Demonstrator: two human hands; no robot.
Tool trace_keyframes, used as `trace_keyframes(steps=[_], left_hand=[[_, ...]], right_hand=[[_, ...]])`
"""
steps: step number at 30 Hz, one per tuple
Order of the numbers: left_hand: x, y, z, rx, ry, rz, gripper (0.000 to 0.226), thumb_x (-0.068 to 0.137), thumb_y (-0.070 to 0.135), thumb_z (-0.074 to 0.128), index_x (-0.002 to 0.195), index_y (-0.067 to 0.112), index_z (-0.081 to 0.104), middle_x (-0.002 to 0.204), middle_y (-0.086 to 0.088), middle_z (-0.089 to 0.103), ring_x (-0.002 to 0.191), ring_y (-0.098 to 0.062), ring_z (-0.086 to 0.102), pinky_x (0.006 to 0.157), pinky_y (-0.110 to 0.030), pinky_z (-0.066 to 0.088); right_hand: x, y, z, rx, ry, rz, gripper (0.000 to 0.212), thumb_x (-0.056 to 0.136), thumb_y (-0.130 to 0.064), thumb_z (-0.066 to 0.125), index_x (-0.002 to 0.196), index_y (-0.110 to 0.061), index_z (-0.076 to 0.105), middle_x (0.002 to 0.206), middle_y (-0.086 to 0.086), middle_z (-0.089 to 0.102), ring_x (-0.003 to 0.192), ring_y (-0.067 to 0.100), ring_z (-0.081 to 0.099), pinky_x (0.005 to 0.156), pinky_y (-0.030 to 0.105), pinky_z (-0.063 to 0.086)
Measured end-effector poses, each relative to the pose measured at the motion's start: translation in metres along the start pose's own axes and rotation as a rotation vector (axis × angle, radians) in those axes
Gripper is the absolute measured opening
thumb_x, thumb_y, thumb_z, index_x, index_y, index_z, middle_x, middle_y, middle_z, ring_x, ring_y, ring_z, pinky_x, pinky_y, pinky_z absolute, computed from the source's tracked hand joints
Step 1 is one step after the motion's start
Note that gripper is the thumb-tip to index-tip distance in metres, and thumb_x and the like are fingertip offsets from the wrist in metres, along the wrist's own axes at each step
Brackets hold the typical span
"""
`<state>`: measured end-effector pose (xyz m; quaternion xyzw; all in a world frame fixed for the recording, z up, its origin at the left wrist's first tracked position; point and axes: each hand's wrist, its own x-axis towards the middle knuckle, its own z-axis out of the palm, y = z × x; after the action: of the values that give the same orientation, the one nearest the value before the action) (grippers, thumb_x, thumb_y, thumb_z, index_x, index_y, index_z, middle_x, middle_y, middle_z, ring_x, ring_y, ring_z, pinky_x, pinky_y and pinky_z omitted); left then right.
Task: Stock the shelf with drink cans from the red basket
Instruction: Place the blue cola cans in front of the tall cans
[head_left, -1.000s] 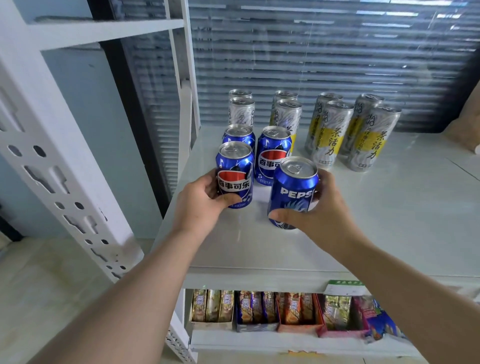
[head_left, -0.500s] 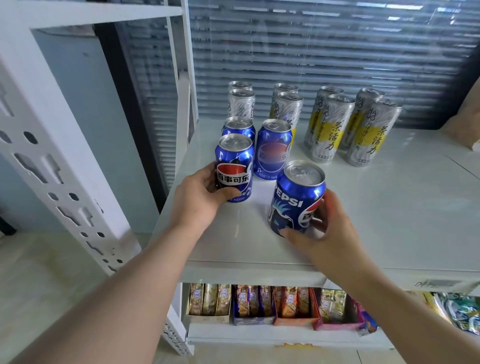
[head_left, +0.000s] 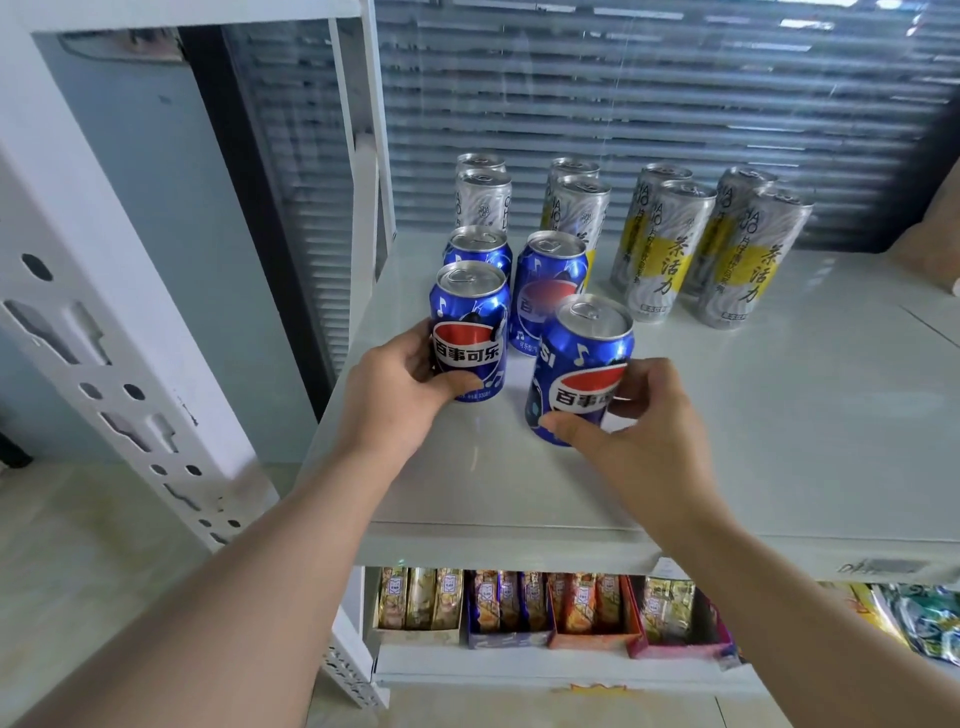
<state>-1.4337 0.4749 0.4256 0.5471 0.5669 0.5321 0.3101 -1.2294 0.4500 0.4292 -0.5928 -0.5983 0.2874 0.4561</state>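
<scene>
Left hand (head_left: 395, 400), right hand (head_left: 649, 436) round blue cans (head_left: 470, 332) (one each)

Gripping with the left hand (head_left: 400, 395) an upright blue Pepsi can (head_left: 470, 332) at the front left of the white shelf (head_left: 779, 441), thumb across its lower label. Holding with the right hand (head_left: 639, 421) a second blue can (head_left: 584, 364) just beside it, tipped slightly rightward. Behind them, two more blue cans (head_left: 553, 280), then tall silver-and-yellow cans (head_left: 665, 249) in rows. Below, boxed snacks (head_left: 519, 608) on the lower shelf.

Short cans (head_left: 550, 270) stand before, perhaps touching, tall cans (head_left: 670, 249).
</scene>
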Motion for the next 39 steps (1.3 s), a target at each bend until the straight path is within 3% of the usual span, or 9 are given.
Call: trace_keyframes(steps=[7, 9, 11, 13, 16, 19, 25, 34, 39], left_hand=[[0.002, -0.003, 0.001, -0.003, -0.012, 0.027, 0.052, 0.068, 0.005, 0.081, 0.108, 0.032, 0.064, 0.098, 0.014, 0.072, 0.093, 0.003, 0.067, 0.088, -0.022, 0.051], [0.003, -0.004, 0.0, -0.004, -0.008, 0.025, 0.052, 0.068, 0.006, 0.082, 0.112, 0.028, 0.065, 0.099, 0.013, 0.072, 0.093, 0.003, 0.067, 0.087, -0.021, 0.05], [0.002, -0.004, 0.0, -0.007, -0.013, 0.031, 0.054, 0.068, 0.008, 0.082, 0.116, 0.026, 0.065, 0.1, 0.013, 0.072, 0.094, 0.003, 0.067, 0.088, -0.02, 0.05], [0.002, -0.003, 0.0, -0.005, -0.011, 0.036, 0.055, 0.067, 0.01, 0.083, 0.116, 0.026, 0.065, 0.099, 0.014, 0.072, 0.094, 0.003, 0.067, 0.087, -0.02, 0.05], [0.001, -0.003, -0.001, -0.002, -0.015, 0.043, 0.051, 0.067, 0.011, 0.084, 0.108, 0.036, 0.064, 0.092, 0.02, 0.071, 0.091, 0.005, 0.067, 0.086, -0.019, 0.05], [0.001, -0.002, -0.001, 0.009, -0.016, 0.053, 0.05, 0.068, 0.01, 0.083, 0.097, 0.044, 0.062, 0.085, 0.026, 0.07, 0.089, 0.008, 0.067, 0.083, -0.017, 0.05], [0.002, -0.004, -0.001, -0.002, -0.033, 0.063, 0.051, 0.069, 0.008, 0.082, 0.1, 0.043, 0.063, 0.091, 0.023, 0.071, 0.092, 0.004, 0.067, 0.087, -0.022, 0.052], [0.005, -0.001, -0.004, 0.02, -0.055, 0.061, 0.051, 0.066, 0.008, 0.084, 0.092, 0.047, 0.064, 0.088, 0.023, 0.073, 0.091, 0.001, 0.069, 0.089, -0.029, 0.053], [0.006, -0.001, -0.004, 0.037, -0.056, 0.067, 0.053, 0.067, 0.008, 0.084, 0.093, 0.049, 0.061, 0.081, 0.029, 0.07, 0.089, 0.006, 0.068, 0.083, -0.019, 0.051]], right_hand=[[0.015, 0.001, 0.013, 0.015, -0.047, -0.044, 0.076, 0.061, -0.041, 0.086, 0.121, -0.04, 0.039, 0.119, -0.02, 0.056, 0.107, -0.003, 0.055, 0.083, 0.023, 0.05], [0.012, 0.006, 0.013, 0.034, -0.095, -0.076, 0.077, 0.072, -0.029, 0.081, 0.136, -0.038, 0.038, 0.129, -0.021, 0.054, 0.116, -0.004, 0.052, 0.09, 0.021, 0.049], [0.013, 0.012, 0.011, 0.041, -0.09, -0.076, 0.071, 0.079, -0.015, 0.076, 0.14, -0.029, 0.043, 0.127, -0.016, 0.061, 0.115, 0.003, 0.058, 0.096, 0.031, 0.051], [0.015, 0.011, 0.012, 0.026, -0.056, -0.063, 0.062, 0.079, -0.011, 0.076, 0.134, -0.024, 0.051, 0.118, -0.013, 0.066, 0.107, 0.005, 0.062, 0.091, 0.031, 0.053], [0.018, 0.002, 0.018, 0.015, -0.021, -0.029, 0.058, 0.075, -0.016, 0.081, 0.125, -0.023, 0.054, 0.108, -0.016, 0.065, 0.094, -0.007, 0.058, 0.077, 0.014, 0.047], [0.021, -0.002, 0.022, -0.002, 0.006, -0.011, 0.055, 0.072, -0.019, 0.083, 0.119, -0.023, 0.053, 0.098, -0.021, 0.06, 0.087, -0.014, 0.053, 0.071, 0.01, 0.043], [0.025, -0.004, 0.026, -0.008, 0.033, 0.015, 0.053, 0.071, -0.019, 0.084, 0.112, -0.025, 0.051, 0.095, -0.02, 0.058, 0.089, -0.001, 0.056, 0.072, 0.015, 0.043], [0.03, -0.009, 0.026, -0.057, 0.019, 0.036, 0.056, 0.072, -0.024, 0.084, 0.117, -0.021, 0.051, 0.113, -0.008, 0.065, 0.103, 0.012, 0.061, 0.086, 0.033, 0.051], [0.03, -0.01, 0.027, -0.068, 0.02, 0.024, 0.056, 0.073, -0.024, 0.083, 0.117, -0.02, 0.049, 0.115, -0.006, 0.064, 0.102, 0.012, 0.06, 0.084, 0.031, 0.05]])
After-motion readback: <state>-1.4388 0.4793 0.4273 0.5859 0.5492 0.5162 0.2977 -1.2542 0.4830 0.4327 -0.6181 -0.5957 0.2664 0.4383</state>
